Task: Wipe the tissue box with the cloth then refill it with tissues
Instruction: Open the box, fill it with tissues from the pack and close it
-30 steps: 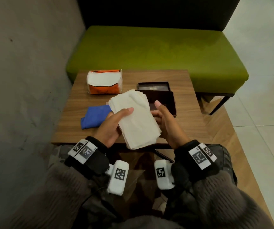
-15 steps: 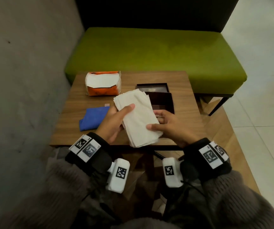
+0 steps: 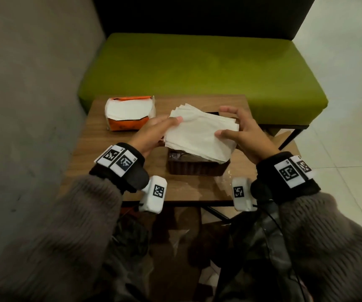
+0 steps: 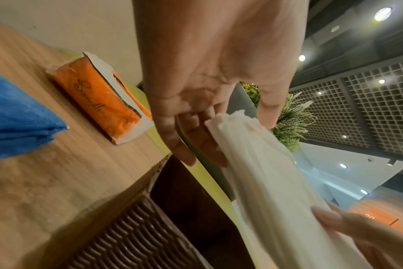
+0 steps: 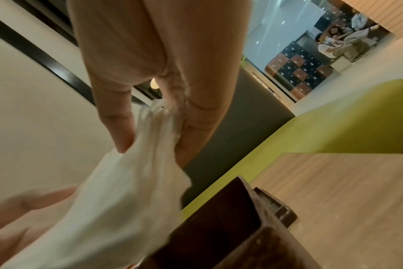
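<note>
A stack of white tissues (image 3: 199,136) hangs crosswise just above the open dark brown woven tissue box (image 3: 197,168), near the table's front. My left hand (image 3: 171,125) pinches the stack's left end, thumb on top and fingers beneath (image 4: 196,145). My right hand (image 3: 221,122) pinches the right end, thumb and fingers either side of the stack (image 5: 115,200). The box's dark inside (image 5: 219,227) shows below the tissues. The blue cloth (image 4: 16,116) lies on the table to the left; my left arm hides it in the head view.
An opened orange tissue pack (image 3: 129,114) sits at the wooden table's (image 3: 101,153) back left. A dark lid-like frame (image 5: 281,211) lies just behind the box. A green bench (image 3: 197,68) stands beyond the table, a grey wall (image 3: 23,105) on the left.
The tissue stack has turned from lengthwise to crosswise and moved out over the box. My right hand has taken hold of its right end.
</note>
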